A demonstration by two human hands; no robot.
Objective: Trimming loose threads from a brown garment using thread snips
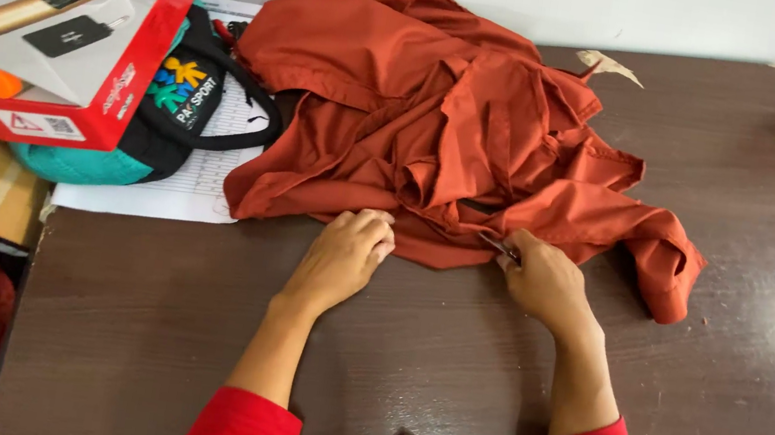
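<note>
Hands lay side by side at the near hem of a rust-orange garment [441,124], both forearms in red sleeves reaching straight out from the body. The left hand [342,257] was curled, knuckles up, its fingertips pinching the cloth edge against the table [716,324]. The right hand [545,280] was closed around a small dark metal tool [500,248], perhaps snips, whose tip touched the fabric just beside a fold. The garment sat crumpled in a heap at the far middle of the brown tabletop, one sleeve trailing toward the right. Left of it, touching its edge, a black and teal bag [174,117] rested on a sheet of paper [179,188], with a red and white box [70,32] stacked on top. The near half of the tabletop and its right side lay bare, and the right corner at the back was chipped.
</note>
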